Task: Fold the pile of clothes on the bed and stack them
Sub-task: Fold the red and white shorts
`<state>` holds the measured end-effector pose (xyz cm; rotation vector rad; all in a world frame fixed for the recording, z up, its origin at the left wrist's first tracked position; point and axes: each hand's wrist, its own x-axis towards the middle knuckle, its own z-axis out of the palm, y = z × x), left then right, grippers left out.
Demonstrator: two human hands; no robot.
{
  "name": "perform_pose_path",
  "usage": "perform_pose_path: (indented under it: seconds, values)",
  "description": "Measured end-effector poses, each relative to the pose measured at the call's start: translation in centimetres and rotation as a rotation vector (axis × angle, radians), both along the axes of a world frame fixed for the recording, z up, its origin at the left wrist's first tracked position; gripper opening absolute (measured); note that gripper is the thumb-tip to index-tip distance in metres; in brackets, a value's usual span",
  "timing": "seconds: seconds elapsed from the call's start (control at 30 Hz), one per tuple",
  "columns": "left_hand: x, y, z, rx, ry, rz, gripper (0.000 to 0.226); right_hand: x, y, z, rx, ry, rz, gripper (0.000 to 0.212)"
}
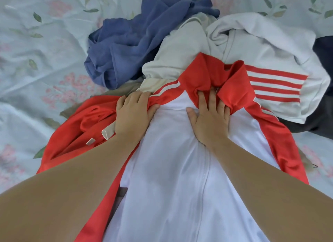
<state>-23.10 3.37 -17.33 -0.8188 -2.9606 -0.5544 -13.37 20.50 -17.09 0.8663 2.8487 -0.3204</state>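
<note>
Head view: three-stripe red-and-white jacket (173, 169)

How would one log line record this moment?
step: jacket laid out, unfolded | left hand: grips its shoulder | right hand: flat at collar | pile: behind, unfolded

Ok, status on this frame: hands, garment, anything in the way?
Left hand on jacket shoulder, fingertips hidden. Right hand flat at collar. Jacket spread, not yet folded. Unfolded pile crowds its collar end.
</note>
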Motion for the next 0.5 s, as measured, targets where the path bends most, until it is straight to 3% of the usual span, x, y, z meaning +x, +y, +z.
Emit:
perform_pose_path:
  seconds: [0.23,0.37,0.5]
  values:
    - [1.6,-0.9,1.2,0.12,-0.021,0.027,0.052,0.6,-0.1,1.2,-0.048,-0.034,-0.007,0.063]
    - [4.8,-4.0,1.5,0.258,-0.02,-0.013,0.052,3.0,-2.7,1.9,0.015,0.117,-0.093,0.056]
    - [8.8,-9.4,0.9,0.223,0.015,-0.073,0.055,6.6,-7.3,2.0,-0.028,0.106,-0.143,0.052]
